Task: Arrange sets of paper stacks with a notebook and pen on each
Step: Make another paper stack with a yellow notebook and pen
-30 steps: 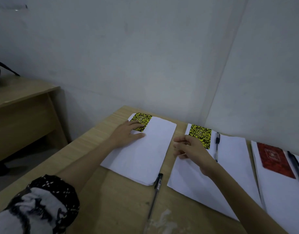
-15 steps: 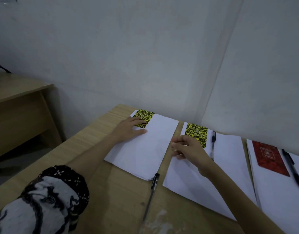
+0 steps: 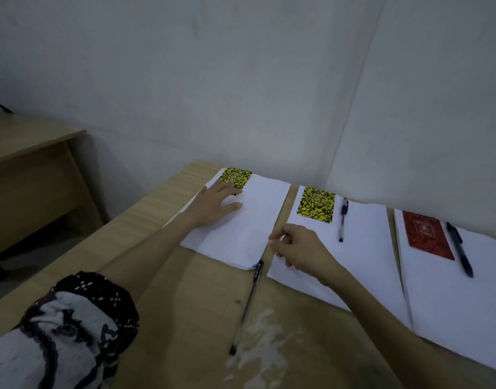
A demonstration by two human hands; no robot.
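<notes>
Three white paper stacks lie side by side on the wooden table (image 3: 168, 290). The left stack (image 3: 241, 237) carries a yellow-black notebook (image 3: 237, 175); my left hand (image 3: 216, 203) rests flat on both, fingers spread. A loose black pen (image 3: 248, 301) lies on the bare table, its cap touching that stack's near corner. The middle stack (image 3: 364, 248) holds a yellow-black notebook (image 3: 316, 204) and a pen (image 3: 343, 219). My right hand (image 3: 300, 249) hovers at this stack's left edge, fingers curled and empty. The right stack (image 3: 454, 304) holds a red notebook (image 3: 426, 238) and a black pen (image 3: 460, 252).
A second wooden desk (image 3: 30, 169) stands to the left across a gap of floor. Grey walls meet in a corner right behind the stacks. A pale smear (image 3: 258, 346) marks the tabletop near the loose pen's tip.
My right hand has slid back toward me along the middle stack's left edge, closer to the loose pen. My left hand stays pressed on the left stack.
</notes>
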